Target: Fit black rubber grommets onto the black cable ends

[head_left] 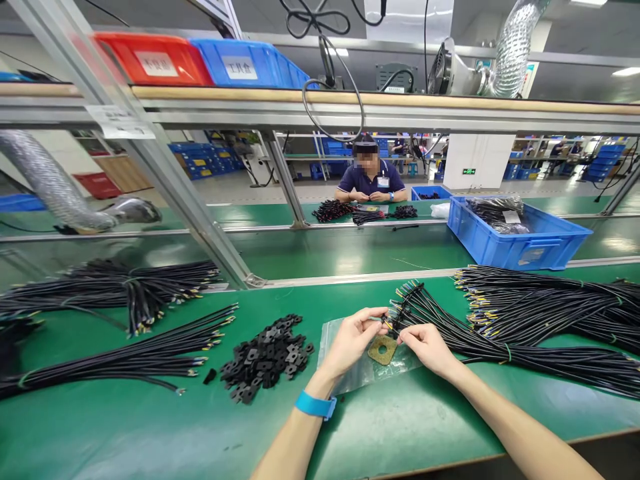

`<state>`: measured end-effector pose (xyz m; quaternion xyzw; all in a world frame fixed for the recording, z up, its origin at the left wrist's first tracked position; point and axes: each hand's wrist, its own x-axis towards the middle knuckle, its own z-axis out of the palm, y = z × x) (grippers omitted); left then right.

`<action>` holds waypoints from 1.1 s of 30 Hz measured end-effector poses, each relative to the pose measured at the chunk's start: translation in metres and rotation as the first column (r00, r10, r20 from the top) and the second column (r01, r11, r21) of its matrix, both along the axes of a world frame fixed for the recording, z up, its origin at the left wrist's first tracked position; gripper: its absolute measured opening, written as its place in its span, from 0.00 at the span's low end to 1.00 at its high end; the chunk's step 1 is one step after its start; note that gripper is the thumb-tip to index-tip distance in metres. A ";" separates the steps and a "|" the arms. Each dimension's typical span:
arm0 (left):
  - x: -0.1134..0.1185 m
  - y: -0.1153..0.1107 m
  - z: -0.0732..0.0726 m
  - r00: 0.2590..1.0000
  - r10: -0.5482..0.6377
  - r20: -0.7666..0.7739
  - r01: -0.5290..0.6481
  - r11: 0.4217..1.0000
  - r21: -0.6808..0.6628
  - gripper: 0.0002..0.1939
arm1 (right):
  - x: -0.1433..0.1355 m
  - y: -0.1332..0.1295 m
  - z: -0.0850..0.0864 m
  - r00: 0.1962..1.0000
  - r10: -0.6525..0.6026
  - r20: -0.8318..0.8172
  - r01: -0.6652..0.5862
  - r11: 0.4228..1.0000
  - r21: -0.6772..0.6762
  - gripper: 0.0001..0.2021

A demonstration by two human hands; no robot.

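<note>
My left hand (pixel 354 337), with a blue band on the wrist, is closed in a pinch at a cable end with a small black part. Close to its right, my right hand (pixel 425 343) pinches at the same cable end cluster. Between and below the hands a yellowish square pad (pixel 383 350) with a round hole lies on a clear plastic bag (pixel 350 380). Behind the fingers, black cables (pixel 440 317) fan out, several with black parts near their coloured wire tips. A pile of small black flat parts (pixel 267 357) sits left of the bag.
Cable bundles (pixel 150 360) lie at the left, and more cables (pixel 540 303) at the right. A blue bin (pixel 530 247) stands behind them. A metal frame post (pixel 190 200) slants at the left. Across the bench a person sits with hands over black parts.
</note>
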<state>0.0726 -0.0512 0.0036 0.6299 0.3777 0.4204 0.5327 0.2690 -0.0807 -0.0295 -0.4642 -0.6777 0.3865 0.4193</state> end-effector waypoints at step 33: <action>0.000 0.000 0.001 0.998 -0.011 -0.054 0.013 0.999 0.049 0.22 | -0.001 -0.001 0.005 0.999 0.027 -0.033 -0.029 0.998 -0.050 0.18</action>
